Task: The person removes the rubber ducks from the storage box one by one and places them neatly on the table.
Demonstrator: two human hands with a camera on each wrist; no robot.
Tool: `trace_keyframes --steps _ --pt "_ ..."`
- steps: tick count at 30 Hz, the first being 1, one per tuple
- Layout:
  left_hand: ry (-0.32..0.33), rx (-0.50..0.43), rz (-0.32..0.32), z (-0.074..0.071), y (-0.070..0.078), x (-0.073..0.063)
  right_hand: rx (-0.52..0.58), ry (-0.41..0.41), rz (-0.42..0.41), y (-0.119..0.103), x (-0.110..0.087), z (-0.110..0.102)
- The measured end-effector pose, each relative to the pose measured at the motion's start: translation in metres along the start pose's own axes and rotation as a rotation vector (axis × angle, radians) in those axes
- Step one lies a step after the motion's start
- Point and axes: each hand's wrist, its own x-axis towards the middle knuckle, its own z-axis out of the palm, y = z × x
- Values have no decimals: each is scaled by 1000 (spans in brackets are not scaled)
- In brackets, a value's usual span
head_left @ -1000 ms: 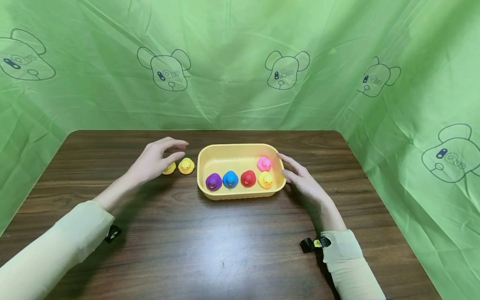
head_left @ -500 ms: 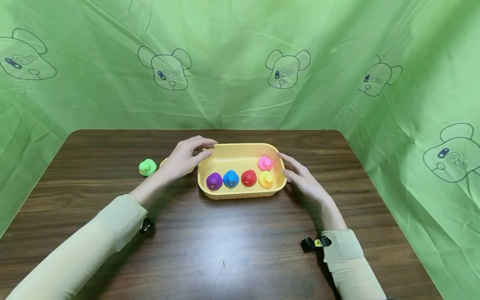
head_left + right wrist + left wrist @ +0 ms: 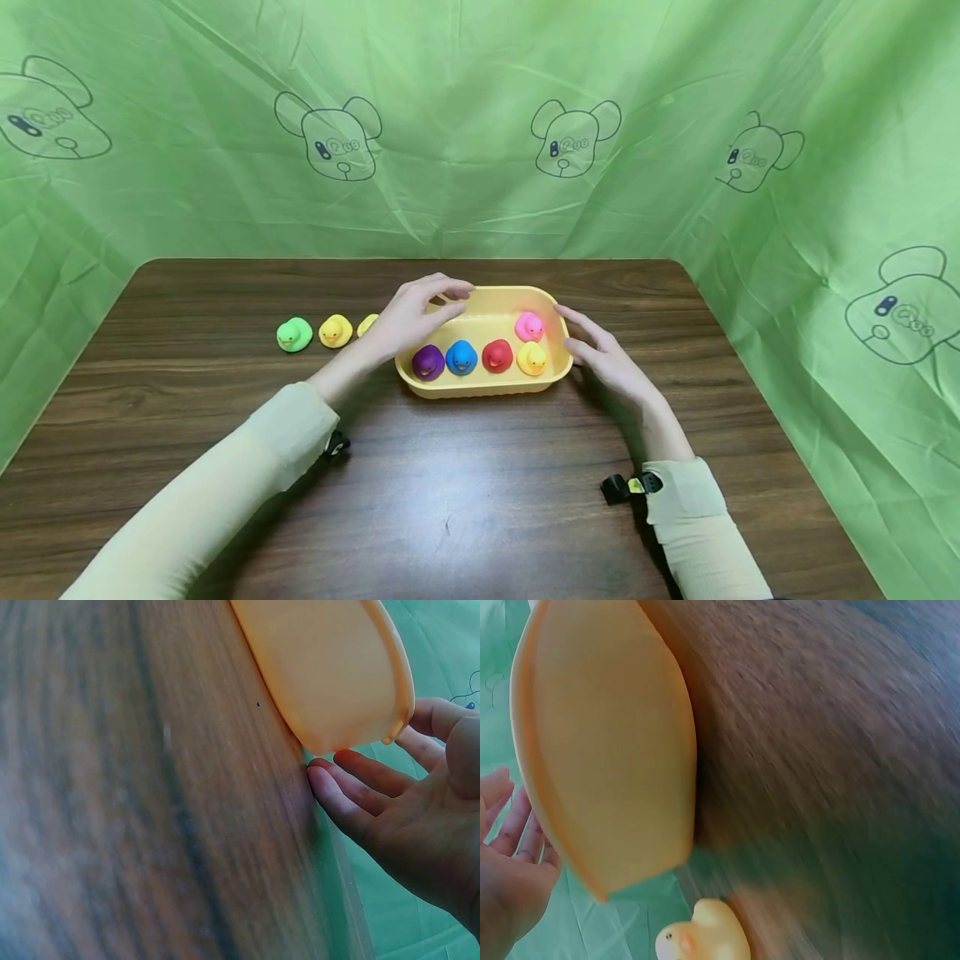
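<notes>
A pale yellow tray (image 3: 483, 389) stands on the brown table. Inside it sit a purple duck (image 3: 428, 362), a blue duck (image 3: 462, 357), a red duck (image 3: 498, 356), a yellow duck (image 3: 532, 358) and a pink duck (image 3: 529, 326). My left hand (image 3: 420, 317) hovers over the tray's left part with loosely bent fingers; nothing shows between them. At the tray's right end, my right hand (image 3: 607, 358) touches the wall and rim with extended fingers, as the right wrist view also shows.
Left of the tray, a green duck (image 3: 295, 334), a yellow duck (image 3: 335, 331) and another yellow duck (image 3: 367, 324), partly covered by my left hand, stand in a row. Green cloth (image 3: 465, 208) hangs behind the table and along its sides.
My left hand has moved right, from above the row of ducks to over the tray, uncovering the green duck. The right hand stays at the tray's end.
</notes>
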Motion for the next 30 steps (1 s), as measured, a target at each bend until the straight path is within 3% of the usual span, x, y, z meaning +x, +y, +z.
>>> trace_keyframes --steps 12,21,30 --pt "-32 -10 -29 24 10 8 0 7 8 -2 -1 1" --pt "-76 -42 9 47 17 23 0 5 11 1 0 0" --pt "-114 51 2 72 21 40 19 -4 13 -1 0 0"
